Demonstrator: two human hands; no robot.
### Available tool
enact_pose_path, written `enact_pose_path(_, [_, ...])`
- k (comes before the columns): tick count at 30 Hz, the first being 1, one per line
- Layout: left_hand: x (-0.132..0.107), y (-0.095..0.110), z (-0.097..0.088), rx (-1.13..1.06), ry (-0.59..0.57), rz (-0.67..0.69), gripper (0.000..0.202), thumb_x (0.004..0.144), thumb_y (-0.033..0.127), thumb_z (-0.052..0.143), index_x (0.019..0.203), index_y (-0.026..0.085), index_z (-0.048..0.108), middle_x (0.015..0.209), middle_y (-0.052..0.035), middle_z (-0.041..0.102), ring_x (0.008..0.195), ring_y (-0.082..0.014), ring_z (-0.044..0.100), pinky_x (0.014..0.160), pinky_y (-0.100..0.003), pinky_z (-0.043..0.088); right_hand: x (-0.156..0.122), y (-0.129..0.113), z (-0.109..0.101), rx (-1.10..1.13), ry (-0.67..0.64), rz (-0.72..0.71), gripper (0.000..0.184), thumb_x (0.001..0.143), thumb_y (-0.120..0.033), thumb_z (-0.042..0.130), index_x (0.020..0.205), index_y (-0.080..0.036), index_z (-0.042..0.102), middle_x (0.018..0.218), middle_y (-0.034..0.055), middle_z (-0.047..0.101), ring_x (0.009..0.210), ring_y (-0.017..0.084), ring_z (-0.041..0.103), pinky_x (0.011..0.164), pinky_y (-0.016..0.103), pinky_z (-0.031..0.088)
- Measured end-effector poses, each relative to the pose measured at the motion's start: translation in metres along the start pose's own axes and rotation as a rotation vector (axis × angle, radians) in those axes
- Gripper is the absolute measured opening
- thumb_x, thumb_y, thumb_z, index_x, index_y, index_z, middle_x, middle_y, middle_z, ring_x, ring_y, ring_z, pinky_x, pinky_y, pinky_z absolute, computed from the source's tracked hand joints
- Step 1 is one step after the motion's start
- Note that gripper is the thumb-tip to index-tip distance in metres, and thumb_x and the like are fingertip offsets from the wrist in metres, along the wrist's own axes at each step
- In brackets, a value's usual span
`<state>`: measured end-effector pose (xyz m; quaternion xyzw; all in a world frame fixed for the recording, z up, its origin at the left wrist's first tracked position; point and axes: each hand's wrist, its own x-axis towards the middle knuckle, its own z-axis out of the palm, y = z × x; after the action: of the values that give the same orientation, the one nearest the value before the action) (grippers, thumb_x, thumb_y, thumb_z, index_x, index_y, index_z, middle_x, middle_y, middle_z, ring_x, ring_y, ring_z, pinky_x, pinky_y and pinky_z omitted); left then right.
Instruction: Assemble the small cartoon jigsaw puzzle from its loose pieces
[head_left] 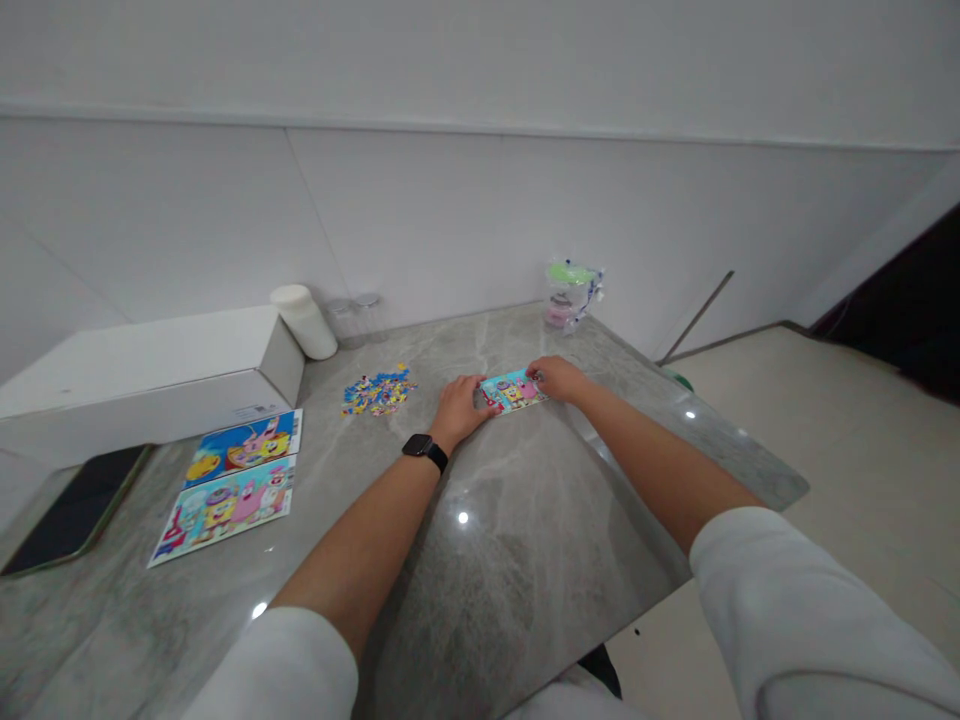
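A small, partly assembled cartoon puzzle lies flat on the grey marble table. My left hand, with a black watch on the wrist, rests at the puzzle's left edge, fingers curled against it. On the puzzle's right edge sits my right hand, its fingers bent down onto the pieces. A heap of loose colourful puzzle pieces sits on the table to the left of my left hand.
Two printed cartoon picture sheets lie at the left. Behind them stands a long white box, with a white cylinder and two clear jars by the wall. A bagged container stands at the back. A dark tablet lies far left.
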<state>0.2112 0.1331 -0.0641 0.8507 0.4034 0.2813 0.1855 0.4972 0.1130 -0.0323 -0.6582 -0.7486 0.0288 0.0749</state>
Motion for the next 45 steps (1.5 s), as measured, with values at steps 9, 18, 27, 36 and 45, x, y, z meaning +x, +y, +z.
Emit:
enact_pose_path(9, [-0.002, 0.004, -0.003, -0.076, 0.05, 0.008, 0.057, 0.084, 0.036, 0.087, 0.135, 0.022, 0.064, 0.132, -0.0107, 0.069, 0.124, -0.0288, 0.064, 0.112, -0.046, 0.05, 0.01, -0.024, -0.024, 0.006, 0.062, 0.028, 0.034, 0.093, -0.015, 0.061, 0.123, -0.022, 0.076, 0.131, 0.009, 0.076, 0.122, 0.026, 0.068, 0.11, 0.04, 0.05])
enact_pose_path(18, [-0.038, -0.024, -0.081, 0.122, 0.158, 0.042, 0.037, 0.095, 0.037, 0.074, 0.129, 0.023, 0.068, 0.129, -0.0109, 0.068, 0.124, -0.0292, 0.062, 0.113, -0.046, 0.048, 0.028, -0.083, -0.054, 0.023, 0.184, -0.146, 0.033, 0.096, -0.018, 0.058, 0.125, -0.019, 0.074, 0.131, 0.0128, 0.074, 0.124, 0.028, 0.066, 0.113, 0.043, 0.047])
enact_pose_path(27, [-0.168, -0.117, -0.239, 0.425, 0.223, -0.09, 0.034, 0.099, 0.037, 0.061, 0.128, 0.021, 0.068, 0.123, -0.0111, 0.067, 0.117, -0.0295, 0.063, 0.108, -0.049, 0.052, 0.051, -0.176, -0.013, 0.094, 0.232, -0.456, 0.03, 0.101, -0.025, 0.058, 0.127, -0.017, 0.071, 0.128, 0.0138, 0.074, 0.122, 0.028, 0.065, 0.113, 0.042, 0.046])
enact_pose_path(36, [-0.191, -0.116, -0.23, 0.47, 0.158, -0.077, 0.039, 0.098, 0.027, 0.057, 0.137, 0.022, 0.062, 0.135, -0.0134, 0.064, 0.129, -0.0307, 0.059, 0.114, -0.051, 0.05, 0.074, -0.256, 0.058, 0.077, 0.179, -0.408, 0.048, 0.109, -0.043, 0.045, 0.146, -0.015, 0.06, 0.146, 0.0197, 0.064, 0.136, 0.03, 0.058, 0.116, 0.045, 0.043])
enact_pose_path(45, [-0.085, -0.127, -0.153, 0.424, 0.111, -0.158, 0.059, 0.094, 0.036, 0.062, 0.148, 0.014, 0.053, 0.148, -0.0188, 0.059, 0.141, -0.0323, 0.053, 0.124, -0.049, 0.039, 0.11, -0.265, 0.064, 0.013, 0.164, -0.333, 0.052, 0.108, -0.042, 0.043, 0.151, -0.015, 0.056, 0.151, 0.0198, 0.059, 0.141, 0.031, 0.053, 0.12, 0.045, 0.038])
